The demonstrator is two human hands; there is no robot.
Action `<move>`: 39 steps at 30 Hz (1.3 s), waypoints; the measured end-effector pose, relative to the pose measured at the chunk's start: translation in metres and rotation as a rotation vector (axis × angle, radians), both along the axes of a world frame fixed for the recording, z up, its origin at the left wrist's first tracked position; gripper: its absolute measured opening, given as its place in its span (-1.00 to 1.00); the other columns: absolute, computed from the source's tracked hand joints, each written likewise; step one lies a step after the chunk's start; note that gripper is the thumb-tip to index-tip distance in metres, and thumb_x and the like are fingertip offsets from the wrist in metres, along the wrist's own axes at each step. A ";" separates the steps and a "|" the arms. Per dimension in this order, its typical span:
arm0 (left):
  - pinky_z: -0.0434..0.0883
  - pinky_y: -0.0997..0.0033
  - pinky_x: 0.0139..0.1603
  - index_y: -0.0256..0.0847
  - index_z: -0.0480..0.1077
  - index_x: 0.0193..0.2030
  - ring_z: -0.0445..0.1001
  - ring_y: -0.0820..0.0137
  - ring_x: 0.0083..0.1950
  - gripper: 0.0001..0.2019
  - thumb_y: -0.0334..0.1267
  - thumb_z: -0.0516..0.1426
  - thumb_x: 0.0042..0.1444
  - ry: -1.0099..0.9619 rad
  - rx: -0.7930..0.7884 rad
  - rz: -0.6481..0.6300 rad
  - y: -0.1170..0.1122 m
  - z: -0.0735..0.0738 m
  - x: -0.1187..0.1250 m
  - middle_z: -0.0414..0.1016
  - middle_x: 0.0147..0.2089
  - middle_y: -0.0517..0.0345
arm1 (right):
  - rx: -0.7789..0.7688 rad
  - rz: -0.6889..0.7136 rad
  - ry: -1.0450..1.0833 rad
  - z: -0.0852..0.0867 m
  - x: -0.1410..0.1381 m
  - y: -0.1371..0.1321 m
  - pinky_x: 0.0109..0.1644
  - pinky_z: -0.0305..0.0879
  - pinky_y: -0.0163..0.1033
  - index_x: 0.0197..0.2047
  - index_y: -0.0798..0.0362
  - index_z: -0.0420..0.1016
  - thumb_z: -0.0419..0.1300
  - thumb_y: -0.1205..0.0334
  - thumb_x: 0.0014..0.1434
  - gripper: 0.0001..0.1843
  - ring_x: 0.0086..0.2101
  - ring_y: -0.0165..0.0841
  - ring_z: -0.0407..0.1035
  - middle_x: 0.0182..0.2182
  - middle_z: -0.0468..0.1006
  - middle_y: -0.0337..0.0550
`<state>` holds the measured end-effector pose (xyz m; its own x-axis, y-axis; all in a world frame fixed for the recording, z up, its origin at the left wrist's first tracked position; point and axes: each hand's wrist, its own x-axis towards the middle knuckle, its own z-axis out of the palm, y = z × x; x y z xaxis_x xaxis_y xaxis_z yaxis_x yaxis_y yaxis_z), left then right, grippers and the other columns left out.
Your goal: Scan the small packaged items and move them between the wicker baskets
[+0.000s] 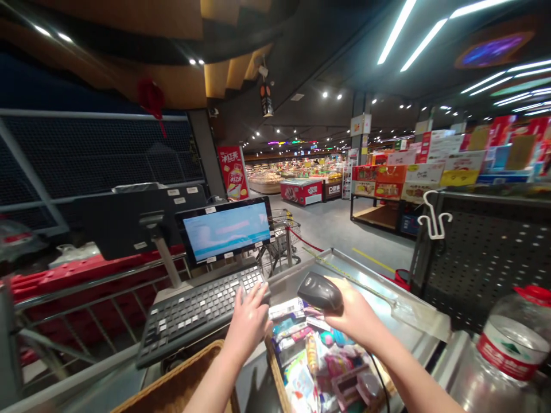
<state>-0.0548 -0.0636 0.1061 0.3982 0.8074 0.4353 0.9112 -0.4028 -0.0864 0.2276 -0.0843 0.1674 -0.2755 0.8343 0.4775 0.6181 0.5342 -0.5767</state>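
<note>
**Closed grip, light reach**

My right hand (357,315) clamps a black handheld barcode scanner (319,291), its long axis pointing left toward my other hand, with small packaged goods (312,353) just below and nearer me. My left hand (248,321) lies open on the black keyboard (202,310); a monitor (226,232) stands beyond.

Matt plastic scanner (319,291), smooth steel counter (365,269).

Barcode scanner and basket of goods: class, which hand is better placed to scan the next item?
Right, probably: the right hand grips the barcode scanner just above the woven basket of packaged goods, while the left hand rests at the keyboard.
</note>
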 end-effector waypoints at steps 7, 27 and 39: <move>-0.07 -0.33 0.41 -0.13 0.47 -0.30 0.16 0.05 0.42 -0.94 -0.35 0.18 0.10 -0.016 0.157 0.070 -0.023 0.030 -0.033 0.25 0.38 -0.01 | 0.081 0.034 0.041 0.001 -0.031 0.001 0.20 0.22 0.10 -0.02 0.08 0.50 0.22 0.33 -0.05 -0.54 0.05 -0.03 0.37 0.03 0.54 0.03; -0.09 -0.29 0.40 -0.13 0.48 -0.18 0.22 0.07 0.39 -0.88 -0.27 0.11 0.21 0.015 0.384 0.234 -0.065 0.058 -0.102 0.21 0.40 -0.09 | 0.047 0.167 0.016 0.013 -0.089 -0.032 0.27 0.11 0.14 -0.14 -0.02 0.53 0.15 0.42 -0.15 -0.56 0.03 -0.06 0.38 -0.07 0.58 -0.07; -0.11 -0.28 0.41 -0.12 0.48 -0.16 0.22 0.08 0.39 -0.89 -0.26 0.14 0.20 0.025 0.385 0.253 -0.074 0.057 -0.113 0.20 0.40 -0.08 | 0.056 0.190 0.031 0.011 -0.099 -0.042 0.04 0.34 -0.08 -0.10 0.01 0.54 0.16 0.42 -0.09 -0.56 -0.08 -0.13 0.43 -0.05 0.57 -0.07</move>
<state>-0.1682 -0.1372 0.1631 0.2233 0.6623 0.7152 0.9726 -0.1022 -0.2090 0.1290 -0.1260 0.1786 -0.4102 0.7405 0.5324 0.4854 0.6714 -0.5599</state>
